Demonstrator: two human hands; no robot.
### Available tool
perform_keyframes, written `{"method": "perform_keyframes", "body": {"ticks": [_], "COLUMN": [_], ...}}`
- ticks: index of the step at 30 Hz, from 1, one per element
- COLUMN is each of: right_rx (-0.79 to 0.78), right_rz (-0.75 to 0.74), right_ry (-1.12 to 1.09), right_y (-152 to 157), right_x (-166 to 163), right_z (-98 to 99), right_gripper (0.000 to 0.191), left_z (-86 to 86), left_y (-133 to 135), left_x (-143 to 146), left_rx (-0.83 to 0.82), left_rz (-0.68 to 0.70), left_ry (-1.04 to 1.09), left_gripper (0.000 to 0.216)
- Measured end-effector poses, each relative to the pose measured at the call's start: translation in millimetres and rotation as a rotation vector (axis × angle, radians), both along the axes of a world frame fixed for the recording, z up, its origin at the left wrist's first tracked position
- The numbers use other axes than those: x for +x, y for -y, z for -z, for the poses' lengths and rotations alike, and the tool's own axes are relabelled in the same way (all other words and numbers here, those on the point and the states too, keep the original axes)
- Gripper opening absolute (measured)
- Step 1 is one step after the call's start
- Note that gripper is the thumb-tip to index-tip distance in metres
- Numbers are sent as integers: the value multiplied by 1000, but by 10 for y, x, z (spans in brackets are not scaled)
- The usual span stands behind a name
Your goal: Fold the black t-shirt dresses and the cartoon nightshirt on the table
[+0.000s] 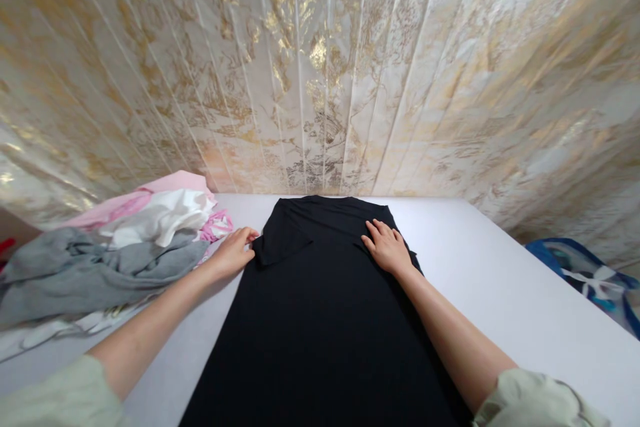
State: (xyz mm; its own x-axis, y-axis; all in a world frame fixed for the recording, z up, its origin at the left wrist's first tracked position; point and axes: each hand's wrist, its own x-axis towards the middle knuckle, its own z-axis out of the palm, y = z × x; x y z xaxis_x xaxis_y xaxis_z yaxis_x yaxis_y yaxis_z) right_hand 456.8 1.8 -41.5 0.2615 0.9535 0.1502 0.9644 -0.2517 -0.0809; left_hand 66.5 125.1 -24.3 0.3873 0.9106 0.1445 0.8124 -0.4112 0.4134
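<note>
A black short-sleeved shirt (325,320) lies spread on a white table, its shoulder end at the far edge and its body running toward me. Both sleeves are folded inward over the front. My left hand (234,252) is at the outer edge of the left sleeve, thumb and fingers closed on the fabric there. On the right side, my right hand (387,245) rests palm down on the shirt near the other sleeve, with its fingers spread. The near end of the shirt runs out of view.
To the left sits a heap of clothes: a grey garment (100,273), a white one (165,213) and a pink one (175,181). A blue-edged bag (590,273) with contents stands beyond the right edge of the white table (525,300). A gold-patterned curtain (320,80) hangs behind.
</note>
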Motion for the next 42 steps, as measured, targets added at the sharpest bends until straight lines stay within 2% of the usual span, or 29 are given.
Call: {"method": "perform_keyframes", "body": {"ticks": [4,8,12,17,22,25,27,30,33,37,42], "right_rx": [-1,-6,-8,4,3,9,1,-15,-32,-58,-12], "right_rz": [4,1,-2,-3,-5,-8,-5,1,2,-8,-11], "right_ry": [-4,-10,-18,-16,-21,-17,-18,-21,-26,-38,-99], "right_y": [11,15,11,1,4,14,22,25,13,-15,-43], "right_x": [-15,-15,-1,1,-18,-32,-37,-35,-28,-37,28], "right_z": [-22,-40,-37,-21,-37,-56,-66,-75,-75,-62,-129], "right_gripper": [55,55,55,54,55,55,55,56,56,58,56], "left_z": [-39,-78,-134,-190,-256,-335,-351,-264,-88,73,4], "left_y": [33,86,243,331,201,69,-25,-152,-226,-217,-292], "left_x": [74,104,82,75,65,209,397,715,916,961,897], "left_rx": [29,61,116,145,141,196,170,72,24,12,27], "left_rz": [9,-120,-233,-146,-72,-38,-6,27,-11,-61,-129], "left_ry": [8,-37,-135,-223,-183,-133,-151,-215,-246,-246,-191], "left_gripper": [28,15,17,26,39,41,43,44,57,65,64]}}
